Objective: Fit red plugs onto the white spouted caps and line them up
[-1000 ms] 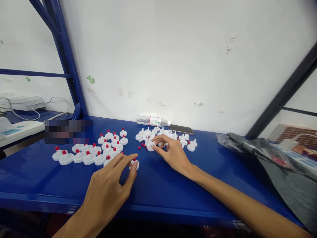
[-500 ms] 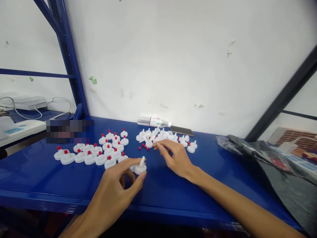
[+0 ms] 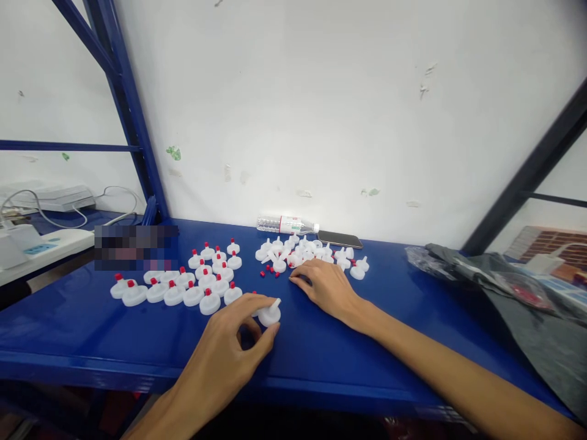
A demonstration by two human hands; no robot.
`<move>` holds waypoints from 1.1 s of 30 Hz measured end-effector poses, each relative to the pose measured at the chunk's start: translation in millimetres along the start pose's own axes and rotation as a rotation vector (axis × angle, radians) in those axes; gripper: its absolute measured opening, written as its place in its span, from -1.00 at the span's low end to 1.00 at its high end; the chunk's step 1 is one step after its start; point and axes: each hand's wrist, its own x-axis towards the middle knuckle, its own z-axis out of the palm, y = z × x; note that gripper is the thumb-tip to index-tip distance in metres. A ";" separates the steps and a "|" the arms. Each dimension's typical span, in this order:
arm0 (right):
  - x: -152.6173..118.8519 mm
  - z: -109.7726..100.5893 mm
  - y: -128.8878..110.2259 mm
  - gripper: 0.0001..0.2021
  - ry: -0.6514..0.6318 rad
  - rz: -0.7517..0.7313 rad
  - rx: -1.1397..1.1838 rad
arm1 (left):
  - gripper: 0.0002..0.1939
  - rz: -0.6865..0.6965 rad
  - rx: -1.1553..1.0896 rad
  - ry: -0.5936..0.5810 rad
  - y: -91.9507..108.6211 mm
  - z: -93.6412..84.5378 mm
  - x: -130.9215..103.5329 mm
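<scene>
Between the thumb and fingers of my left hand (image 3: 236, 342) is a white nozzle cap (image 3: 269, 314). Its bare spout leans up and to the right. My right hand (image 3: 328, 287) rests low over the table at the near side of a pile of white nozzle caps (image 3: 300, 247). Its thumb and fingertips are closed together; whatever may be in them is hidden. Just left of those fingertips lie several small red tip caps (image 3: 269, 272). Left of my hands, several white nozzle caps with red tips (image 3: 192, 296) stand upright in loose rows.
A clear plastic bottle (image 3: 288, 225) lies against the wall beside a dark phone (image 3: 340, 239). At the right is a grey plastic bag (image 3: 509, 305). A white power strip (image 3: 50, 247) sits on the far left, near a blue rack post (image 3: 137, 122). The tabletop (image 3: 321, 366) is blue.
The view has shifted slightly. My left hand still grips the nozzle cap, its spout now leaning a little more rightward. My right fingertips have moved slightly nearer to me, away from the red tip caps.
</scene>
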 end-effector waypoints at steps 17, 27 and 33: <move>-7.5 -30.9 -26.5 -0.82 0.004 0.098 0.941 | -0.75 0.029 0.010 -0.009 -0.6 1.6 2.5; -16.6 -26.4 -44.0 -0.87 -0.019 0.015 0.932 | -0.78 0.028 0.001 -0.034 -2.9 0.1 3.6; -18.7 -21.7 -48.4 -0.90 0.087 -0.018 0.939 | -0.64 -0.083 0.010 -0.063 -3.1 0.6 3.4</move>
